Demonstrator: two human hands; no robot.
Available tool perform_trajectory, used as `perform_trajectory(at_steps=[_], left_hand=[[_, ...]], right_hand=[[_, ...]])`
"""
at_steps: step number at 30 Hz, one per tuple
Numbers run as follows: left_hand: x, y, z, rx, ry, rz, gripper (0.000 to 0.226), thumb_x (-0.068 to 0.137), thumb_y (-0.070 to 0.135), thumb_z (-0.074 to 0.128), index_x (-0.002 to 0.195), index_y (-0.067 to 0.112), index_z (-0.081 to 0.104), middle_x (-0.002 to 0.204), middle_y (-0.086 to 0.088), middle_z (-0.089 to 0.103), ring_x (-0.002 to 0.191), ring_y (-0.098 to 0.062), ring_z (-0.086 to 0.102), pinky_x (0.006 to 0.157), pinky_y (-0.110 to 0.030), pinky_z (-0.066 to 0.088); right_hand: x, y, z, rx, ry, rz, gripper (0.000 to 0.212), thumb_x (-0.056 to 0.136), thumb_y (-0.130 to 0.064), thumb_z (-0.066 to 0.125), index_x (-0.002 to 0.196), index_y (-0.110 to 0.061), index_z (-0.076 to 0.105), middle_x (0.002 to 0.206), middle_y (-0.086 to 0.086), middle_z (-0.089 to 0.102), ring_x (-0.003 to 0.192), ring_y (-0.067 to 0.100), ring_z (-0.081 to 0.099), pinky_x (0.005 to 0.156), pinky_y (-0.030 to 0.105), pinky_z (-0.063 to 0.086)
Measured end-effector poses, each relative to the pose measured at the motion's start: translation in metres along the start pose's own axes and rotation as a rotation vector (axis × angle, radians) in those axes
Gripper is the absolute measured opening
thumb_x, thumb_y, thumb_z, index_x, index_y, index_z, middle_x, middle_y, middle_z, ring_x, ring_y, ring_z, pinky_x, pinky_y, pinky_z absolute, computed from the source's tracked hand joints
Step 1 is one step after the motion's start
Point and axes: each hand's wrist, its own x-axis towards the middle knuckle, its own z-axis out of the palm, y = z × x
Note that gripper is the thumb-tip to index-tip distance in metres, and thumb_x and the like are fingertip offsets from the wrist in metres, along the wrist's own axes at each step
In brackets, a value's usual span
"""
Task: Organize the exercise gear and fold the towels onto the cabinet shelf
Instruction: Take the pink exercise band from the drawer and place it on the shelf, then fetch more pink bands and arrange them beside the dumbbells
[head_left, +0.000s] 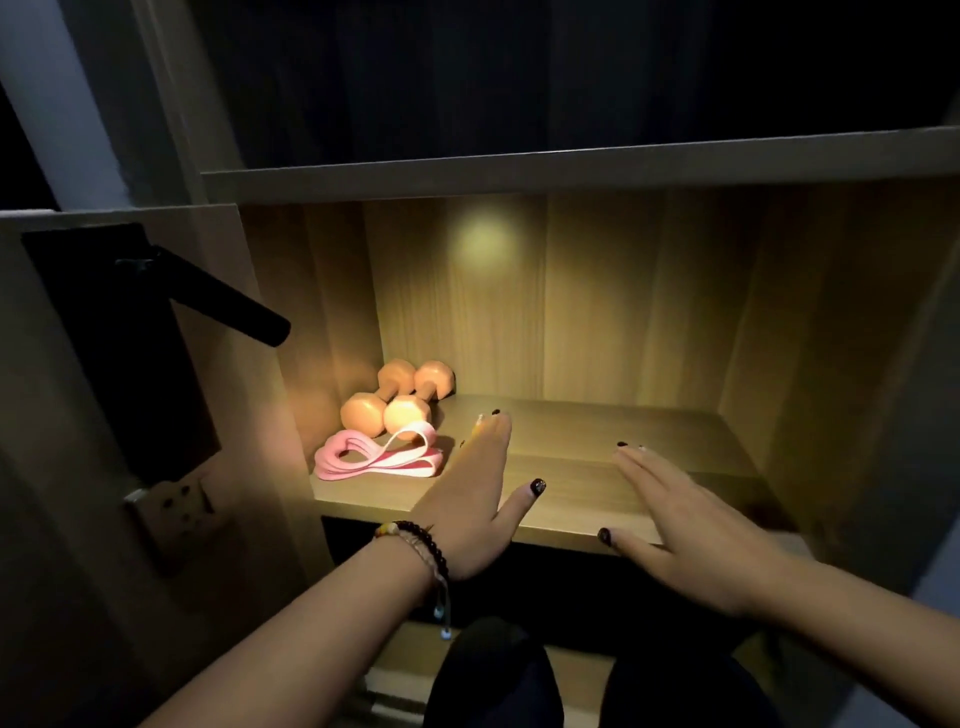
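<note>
Two orange dumbbells lie side by side in the back left corner of the lit wooden cabinet shelf. In front of them lies a pink and white resistance band, looped and loose. My left hand, with a beaded bracelet on the wrist, reaches over the shelf with straight fingers, just right of the band and holding nothing. My right hand is spread flat over the shelf's front right part, empty too. No towels are in view.
An open cabinet door with a black lever handle stands at the left. A second shelf board runs above. My dark-clothed knees are below the shelf's front edge. The surroundings are dark.
</note>
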Motion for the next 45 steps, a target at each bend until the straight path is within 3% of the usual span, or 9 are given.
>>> perform_trajectory(at_steps=[6, 13, 19, 28, 34, 45], left_hand=[[0.025, 0.061, 0.033, -0.121, -0.143, 0.230, 0.074, 0.100, 0.045, 0.037, 0.153, 0.020, -0.009, 0.161, 0.009, -0.010, 0.145, -0.001, -0.014, 0.117, -0.022, 0.001], [0.053, 0.156, 0.073, -0.174, -0.350, 0.547, 0.074, 0.099, 0.046, 0.039, 0.153, 0.023, -0.006, 0.161, 0.012, -0.008, 0.144, 0.000, -0.016, 0.120, -0.027, 0.002], [0.068, 0.231, 0.110, -0.241, -0.501, 0.670, 0.075, 0.099, 0.047, 0.039, 0.153, 0.024, -0.006, 0.161, 0.011, -0.008, 0.143, 0.000, -0.014, 0.114, -0.023, -0.001], [0.095, 0.333, 0.193, -0.339, -0.661, 0.763, 0.072, 0.101, 0.049, 0.033, 0.153, 0.021, -0.007, 0.161, 0.010, -0.008, 0.139, 0.006, -0.011, 0.109, -0.014, -0.004], [0.114, 0.402, 0.269, -0.396, -0.708, 0.777, 0.071, 0.101, 0.044, 0.036, 0.154, 0.020, -0.006, 0.161, 0.008, -0.007, 0.145, -0.002, -0.009, 0.108, -0.015, -0.005], [0.185, 0.553, 0.431, -0.363, -0.891, 0.692, 0.071, 0.101, 0.040, 0.038, 0.154, 0.019, -0.005, 0.162, 0.005, -0.009, 0.147, -0.008, -0.008, 0.115, -0.021, 0.000]], right_hand=[[-0.079, 0.038, -0.024, -0.001, 0.040, 0.250, 0.085, 0.089, -0.067, 0.036, 0.152, -0.032, -0.010, 0.154, -0.023, -0.006, 0.136, -0.009, -0.013, 0.114, 0.018, 0.005], [-0.172, 0.072, -0.042, -0.020, 0.089, 0.622, 0.086, 0.090, -0.065, 0.038, 0.151, -0.031, -0.012, 0.157, -0.019, -0.012, 0.131, -0.011, -0.012, 0.110, 0.014, -0.003], [-0.224, 0.102, -0.055, 0.004, 0.150, 0.827, 0.087, 0.091, -0.062, 0.040, 0.152, -0.026, -0.010, 0.159, -0.013, -0.009, 0.144, 0.000, -0.003, 0.114, 0.017, 0.003], [-0.307, 0.179, -0.049, 0.054, 0.167, 1.067, 0.081, 0.092, -0.052, 0.051, 0.153, -0.023, 0.007, 0.159, -0.009, 0.006, 0.145, 0.006, 0.010, 0.107, 0.011, 0.008], [-0.343, 0.261, -0.037, 0.086, 0.249, 1.246, 0.077, 0.090, -0.045, 0.058, 0.151, -0.018, 0.022, 0.157, -0.003, 0.018, 0.142, 0.012, 0.024, 0.108, 0.017, 0.018], [-0.400, 0.434, -0.029, 0.293, 0.387, 1.567, 0.067, 0.091, -0.031, 0.061, 0.148, -0.019, 0.028, 0.155, -0.001, 0.022, 0.141, 0.016, 0.026, 0.111, 0.026, 0.024]])
